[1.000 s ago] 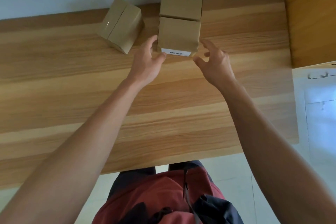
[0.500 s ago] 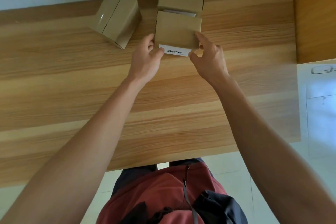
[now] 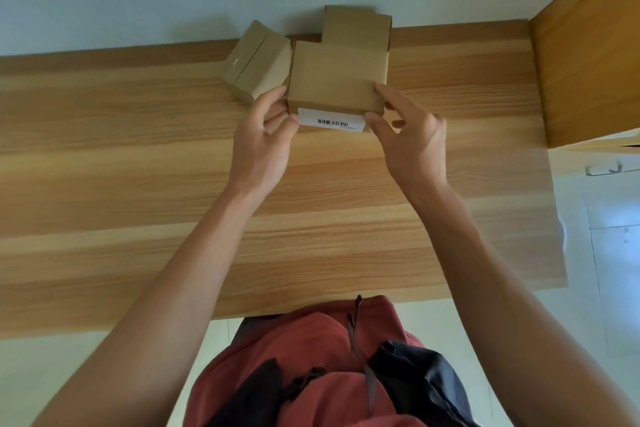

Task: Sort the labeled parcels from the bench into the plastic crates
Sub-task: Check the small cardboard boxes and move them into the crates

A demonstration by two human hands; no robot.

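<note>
- The cardboard parcel (image 3: 337,76) in the upper middle of the frame carries a white label (image 3: 331,120) on the face turned toward the camera.
- The label bears a black barcode; a line of small print sits beneath it, too small and blurred to read.
- No other text, brand, number or sign can be read anywhere in the frame.
</note>
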